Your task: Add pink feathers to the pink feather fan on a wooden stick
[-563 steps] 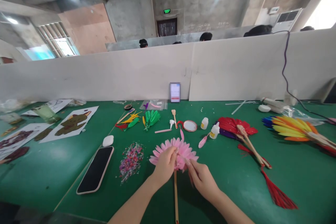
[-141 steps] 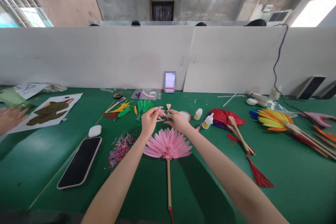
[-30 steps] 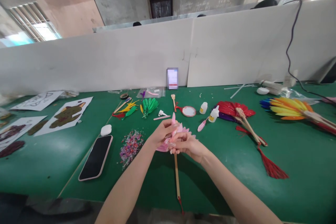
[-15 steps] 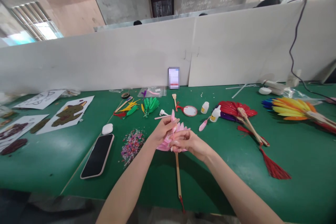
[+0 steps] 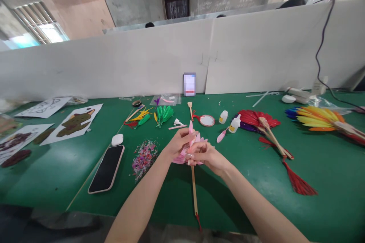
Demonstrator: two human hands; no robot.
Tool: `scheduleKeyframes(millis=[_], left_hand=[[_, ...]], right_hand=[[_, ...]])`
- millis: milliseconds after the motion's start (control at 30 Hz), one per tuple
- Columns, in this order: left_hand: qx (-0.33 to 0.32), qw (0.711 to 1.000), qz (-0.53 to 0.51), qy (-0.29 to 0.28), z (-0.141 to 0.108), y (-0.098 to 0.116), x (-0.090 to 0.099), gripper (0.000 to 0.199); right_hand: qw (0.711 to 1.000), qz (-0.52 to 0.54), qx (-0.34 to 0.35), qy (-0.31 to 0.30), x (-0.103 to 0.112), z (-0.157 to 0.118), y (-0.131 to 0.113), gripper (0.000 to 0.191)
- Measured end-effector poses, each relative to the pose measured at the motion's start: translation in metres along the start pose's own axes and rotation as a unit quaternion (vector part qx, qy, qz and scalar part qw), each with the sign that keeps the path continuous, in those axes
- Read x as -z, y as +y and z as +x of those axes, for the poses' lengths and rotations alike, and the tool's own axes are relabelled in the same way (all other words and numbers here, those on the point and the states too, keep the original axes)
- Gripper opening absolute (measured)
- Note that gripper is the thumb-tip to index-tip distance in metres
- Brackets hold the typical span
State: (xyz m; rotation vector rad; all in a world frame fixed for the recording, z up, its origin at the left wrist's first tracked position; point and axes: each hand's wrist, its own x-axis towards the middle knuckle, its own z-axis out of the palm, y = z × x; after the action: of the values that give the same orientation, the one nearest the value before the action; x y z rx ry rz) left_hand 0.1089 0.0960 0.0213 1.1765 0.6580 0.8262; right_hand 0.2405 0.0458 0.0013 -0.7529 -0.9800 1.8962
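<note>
Both hands meet above a pink feather fan (image 5: 179, 158) with a wooden handle (image 5: 194, 190) that points toward me and ends in a red cord. Closed in a pinch, my left hand (image 5: 180, 142) holds a pink feather (image 5: 191, 127) upright by its lower part. My right hand (image 5: 207, 155) is closed too, its fingertips pinching the base of the same feather just below the left fingers. The fan lies mostly hidden under the hands. To the right, another pink feather (image 5: 221, 136) rests beside a glue bottle (image 5: 234, 124).
Left of my hands lie a sequin pile (image 5: 145, 157) and a phone (image 5: 107, 169). Green feathers (image 5: 164, 115), a small round mirror (image 5: 207, 120) and a second bottle (image 5: 223, 116) stand behind. Red (image 5: 256, 119) and rainbow feather fans (image 5: 316, 117) lie right. A white partition (image 5: 128, 60) rises behind the table.
The view has shifted very slightly. Both hands keep their pinch on the pink feather, with only a small movement of the fingers.
</note>
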Motion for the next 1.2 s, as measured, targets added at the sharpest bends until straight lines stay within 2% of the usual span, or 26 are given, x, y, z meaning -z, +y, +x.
scheduleKeyframes(millis=[233,467,667,1200], left_hand=[[-0.004,1.000,0.020,0.015,0.0003,-0.0004,-0.0017,0.046],[-0.044,0.991,0.083,0.095,0.0050,-0.0013,-0.0008,0.046],[-0.069,0.978,0.136,0.142,0.0063,-0.0014,-0.0042,0.050],[-0.060,0.980,0.181,0.051,0.0053,-0.0042,0.0023,0.046]], right_hand=[[1.000,-0.008,0.002,0.005,0.0005,0.0005,-0.0009,0.020],[1.000,-0.023,0.008,0.000,0.0036,0.0012,-0.0039,0.036],[0.999,-0.020,0.019,0.024,0.0046,0.0028,-0.0007,0.027],[1.000,0.005,-0.022,0.012,0.0049,0.0024,-0.0014,0.026]])
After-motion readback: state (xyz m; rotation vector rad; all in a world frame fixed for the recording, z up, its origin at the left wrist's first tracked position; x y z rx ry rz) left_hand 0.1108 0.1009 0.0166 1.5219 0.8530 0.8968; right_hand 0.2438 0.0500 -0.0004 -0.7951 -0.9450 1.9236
